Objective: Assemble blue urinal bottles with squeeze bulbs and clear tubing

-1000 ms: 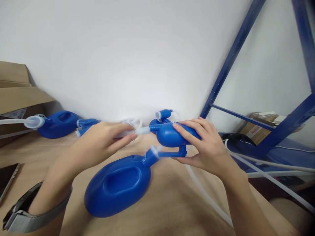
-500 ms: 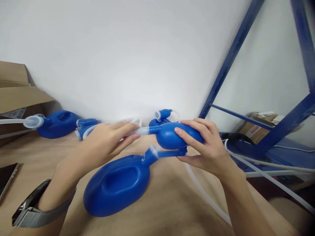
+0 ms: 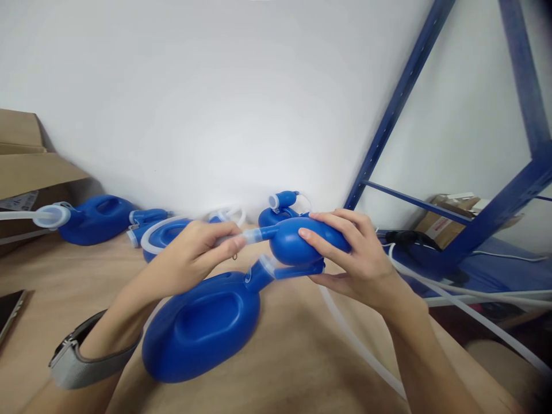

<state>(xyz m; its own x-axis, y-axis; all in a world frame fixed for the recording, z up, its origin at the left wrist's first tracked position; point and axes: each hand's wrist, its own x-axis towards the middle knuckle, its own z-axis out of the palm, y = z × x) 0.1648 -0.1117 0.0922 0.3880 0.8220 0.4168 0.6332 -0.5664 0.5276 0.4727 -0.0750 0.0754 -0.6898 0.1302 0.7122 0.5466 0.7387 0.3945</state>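
My right hand [image 3: 366, 259] is wrapped round a blue rounded plastic piece [image 3: 287, 242] with a narrow spout pointing left. My left hand [image 3: 194, 259] pinches the whitish translucent tube [image 3: 250, 236], whose end meets that spout; how far it overlaps I cannot tell. Below them lies a blue plastic bottle [image 3: 161, 342] with a recessed grip, apparently a portable urinal. Its neck, with a clear collar [image 3: 268, 265], points up to the right. A blue flat arm [image 3: 295, 270] runs from the collar towards my right fingers.
More blue bottles [image 3: 92, 215] with tubes line the wall, beside a cardboard box [image 3: 38, 169] at left. A small blue cup [image 3: 282, 200] sits behind my hands. A dark flat device [image 3: 8, 310] lies left. Blue metal shelving [image 3: 388, 121] stands right, with white tubing [image 3: 474, 307] before it.
My left wrist has turned, and the left fingers now sit lower along the tube. The spout tilts slightly more, its left end lower. The whole view has shifted a little.
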